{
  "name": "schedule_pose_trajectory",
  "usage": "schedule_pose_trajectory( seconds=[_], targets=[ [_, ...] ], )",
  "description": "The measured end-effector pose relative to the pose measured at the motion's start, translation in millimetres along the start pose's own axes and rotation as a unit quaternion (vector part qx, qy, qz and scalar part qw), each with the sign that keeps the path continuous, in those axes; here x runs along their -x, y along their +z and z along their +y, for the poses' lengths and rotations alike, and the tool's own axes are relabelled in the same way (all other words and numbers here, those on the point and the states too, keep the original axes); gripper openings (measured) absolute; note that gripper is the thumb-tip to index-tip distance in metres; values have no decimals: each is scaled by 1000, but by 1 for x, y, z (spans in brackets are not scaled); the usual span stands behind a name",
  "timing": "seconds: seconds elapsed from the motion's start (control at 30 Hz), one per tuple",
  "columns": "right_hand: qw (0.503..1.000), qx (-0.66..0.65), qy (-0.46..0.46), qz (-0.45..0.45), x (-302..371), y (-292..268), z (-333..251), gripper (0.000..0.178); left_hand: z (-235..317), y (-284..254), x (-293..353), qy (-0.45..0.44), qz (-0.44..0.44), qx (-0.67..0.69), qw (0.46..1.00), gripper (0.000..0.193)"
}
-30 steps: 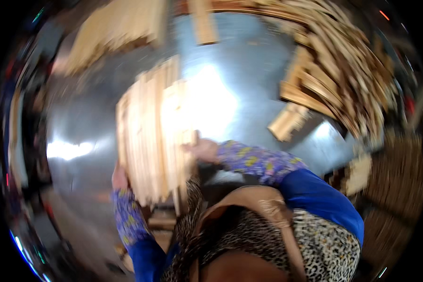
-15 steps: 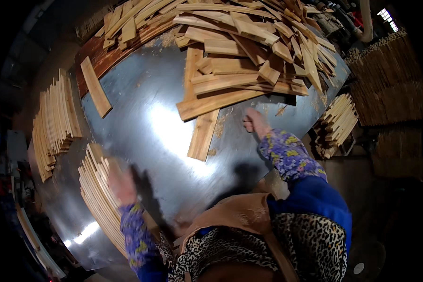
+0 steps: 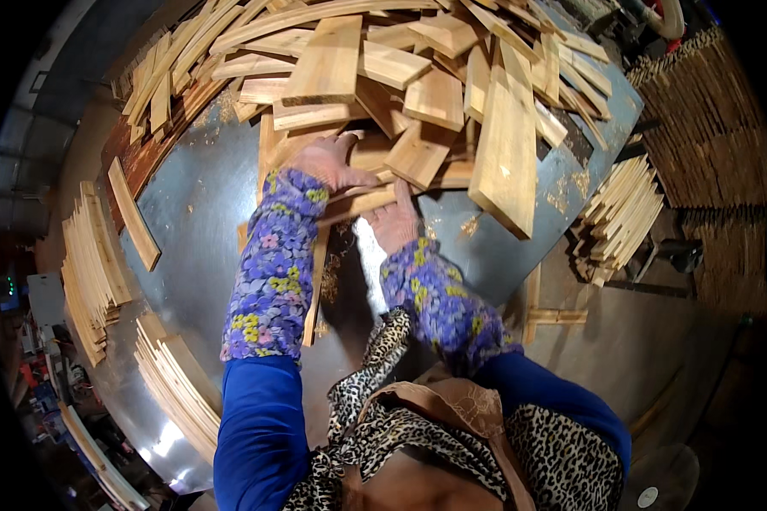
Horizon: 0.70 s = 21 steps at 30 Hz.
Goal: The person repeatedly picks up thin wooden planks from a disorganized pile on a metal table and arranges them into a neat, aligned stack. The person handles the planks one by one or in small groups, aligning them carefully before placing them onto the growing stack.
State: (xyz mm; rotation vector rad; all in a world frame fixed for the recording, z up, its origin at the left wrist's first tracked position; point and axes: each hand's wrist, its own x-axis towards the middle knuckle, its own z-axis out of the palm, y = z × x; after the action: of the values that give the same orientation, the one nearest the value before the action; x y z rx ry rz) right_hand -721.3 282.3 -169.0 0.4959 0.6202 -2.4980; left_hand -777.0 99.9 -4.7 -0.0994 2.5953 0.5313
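Observation:
My left hand (image 3: pixel 331 162) reaches to the near side of a heap of wooden boards, fingers spread over it. Close by on the right, my right hand (image 3: pixel 396 220) has its fingers stretched out against the near edge of a plank (image 3: pixel 362 203), partly hidden by both hands. Neither hand is visibly closed around a board. Beyond them, loose boards (image 3: pixel 435 98) lie crisscrossed at many angles. One wide board (image 3: pixel 504 162) slopes toward me on the right. Beneath my left forearm, another narrow board (image 3: pixel 317 281) lies partly covered.
The metal tabletop (image 3: pixel 183 217) carries scattered wood shavings. One board (image 3: pixel 134 217) lies alone at the left. Rows of boards stand at far left (image 3: pixel 92 264) and lower left (image 3: pixel 175 383). Stacked wood (image 3: pixel 626 213) sits right of the table, before tall piles (image 3: pixel 699 128).
My left hand has left the lower-left row of boards and moved up to the heap. My right hand has shifted left to join it. Boards in the heap lie differently, and the view has shifted.

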Motion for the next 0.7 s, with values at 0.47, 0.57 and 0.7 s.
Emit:
schedule_pose_trajectory(
  seconds=[0.47,0.57,0.7],
  targets=[
    [907,355,159,-159,242,-108,128,30,24,145,309,-118,112,109,981,104],
    [509,758,-120,-389,298,-112,161,31,1,188,412,-133,142,270,943,111],
    [454,770,167,-416,325,-4,189,29,-51,254,512,-122,194,672,705,92]
  ],
)
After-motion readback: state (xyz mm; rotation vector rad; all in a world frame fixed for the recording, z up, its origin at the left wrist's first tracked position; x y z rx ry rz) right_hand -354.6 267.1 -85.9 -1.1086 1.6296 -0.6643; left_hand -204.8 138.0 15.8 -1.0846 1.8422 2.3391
